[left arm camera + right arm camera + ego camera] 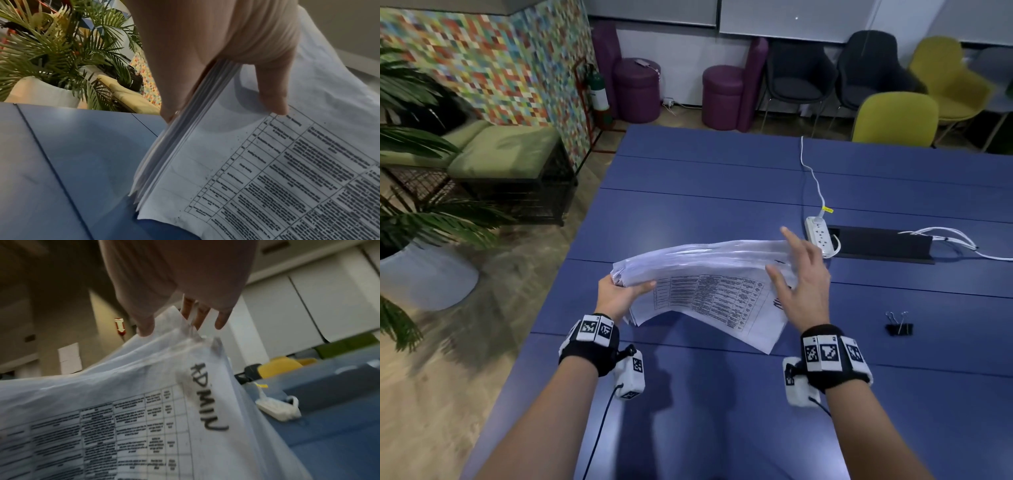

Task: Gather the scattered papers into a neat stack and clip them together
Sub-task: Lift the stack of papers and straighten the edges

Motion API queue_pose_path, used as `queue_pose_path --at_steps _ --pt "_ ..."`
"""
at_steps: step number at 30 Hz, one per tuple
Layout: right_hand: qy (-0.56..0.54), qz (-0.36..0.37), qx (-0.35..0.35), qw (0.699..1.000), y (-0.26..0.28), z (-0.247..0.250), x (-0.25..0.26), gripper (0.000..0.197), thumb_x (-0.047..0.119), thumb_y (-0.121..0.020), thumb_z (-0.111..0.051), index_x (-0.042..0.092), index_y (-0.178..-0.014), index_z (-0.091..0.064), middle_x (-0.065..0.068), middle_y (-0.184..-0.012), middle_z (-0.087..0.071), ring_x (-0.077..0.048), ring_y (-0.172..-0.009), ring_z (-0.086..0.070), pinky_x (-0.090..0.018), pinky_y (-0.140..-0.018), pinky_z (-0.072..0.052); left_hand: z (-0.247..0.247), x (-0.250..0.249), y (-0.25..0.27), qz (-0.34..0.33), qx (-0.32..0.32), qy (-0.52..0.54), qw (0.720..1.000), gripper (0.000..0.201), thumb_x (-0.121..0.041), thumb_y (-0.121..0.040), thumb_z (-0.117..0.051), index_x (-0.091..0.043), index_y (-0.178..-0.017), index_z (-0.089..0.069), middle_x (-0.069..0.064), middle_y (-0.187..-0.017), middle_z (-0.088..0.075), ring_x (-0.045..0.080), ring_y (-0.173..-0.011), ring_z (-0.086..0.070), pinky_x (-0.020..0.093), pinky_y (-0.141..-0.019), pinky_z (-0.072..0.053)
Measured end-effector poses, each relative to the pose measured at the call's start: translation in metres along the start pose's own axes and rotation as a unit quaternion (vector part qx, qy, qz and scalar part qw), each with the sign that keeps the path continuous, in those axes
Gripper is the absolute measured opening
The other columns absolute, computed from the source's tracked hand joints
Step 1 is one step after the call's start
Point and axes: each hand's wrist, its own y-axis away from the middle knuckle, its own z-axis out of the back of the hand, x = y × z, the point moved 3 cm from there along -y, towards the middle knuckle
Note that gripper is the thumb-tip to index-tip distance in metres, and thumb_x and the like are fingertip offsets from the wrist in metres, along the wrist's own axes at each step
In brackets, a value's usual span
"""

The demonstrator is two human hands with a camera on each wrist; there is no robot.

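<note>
A thick stack of printed papers (709, 284) with a table on its top sheet is lifted above the blue table (722, 178). My left hand (619, 294) grips its left edge, thumb on top and fingers beneath. In the left wrist view the thumb (273, 97) presses the top sheet of the papers (267, 178). My right hand (799, 274) hovers at the stack's right end with fingers spread and straight. In the right wrist view its fingertips (221, 322) are just at the papers' (144, 410) far edge, which reads "ADMIN". A black binder clip (899, 327) lies on the table to the right.
A white power strip (820, 240) with its cable lies just beyond the papers, next to a black cable slot (883, 245). Chairs (893, 116) stand at the table's far side. A potted palm (421, 219) and green bench are on the left.
</note>
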Motion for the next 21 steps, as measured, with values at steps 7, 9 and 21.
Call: queue_pose_path --at_steps 7,9,21 --pt "0.04 0.024 -0.02 0.999 -0.017 -0.002 -0.027 0.018 0.017 -0.09 -0.061 0.027 -0.098 -0.072 0.006 -0.087 -0.061 -0.016 -0.078 -0.059 -0.052 -0.08 -0.048 -0.002 -0.001 -0.003 0.004 -0.002 0.006 1.0 0.031 0.003 -0.066 -0.081 -0.008 -0.091 -0.066 0.001 -0.085 -0.07 0.01 -0.07 -0.067 0.027 -0.076 -0.054" --pt "0.058 -0.002 -0.017 0.998 -0.017 -0.002 -0.038 0.018 0.012 -0.088 -0.063 0.024 -0.096 -0.074 0.005 -0.086 -0.063 -0.018 -0.074 -0.061 -0.051 -0.077 -0.05 -0.002 -0.001 -0.005 -0.005 -0.006 -0.003 1.0 0.023 0.002 -0.072 -0.077 -0.009 -0.088 -0.065 0.003 -0.083 -0.068 0.016 -0.075 -0.064 0.029 -0.08 -0.051" --pt "-0.147 -0.23 0.259 0.927 0.012 -0.012 -0.077 0.102 0.022 -0.065 -0.085 0.022 -0.147 -0.024 0.007 -0.133 -0.038 -0.006 -0.12 -0.04 -0.021 -0.102 -0.033 0.031 0.019 -0.008 0.011 -0.032 -0.05 0.998 0.004 -0.003 -0.085 -0.066 -0.002 -0.084 -0.062 0.008 -0.08 -0.063 0.022 -0.076 -0.059 0.033 -0.076 -0.049"
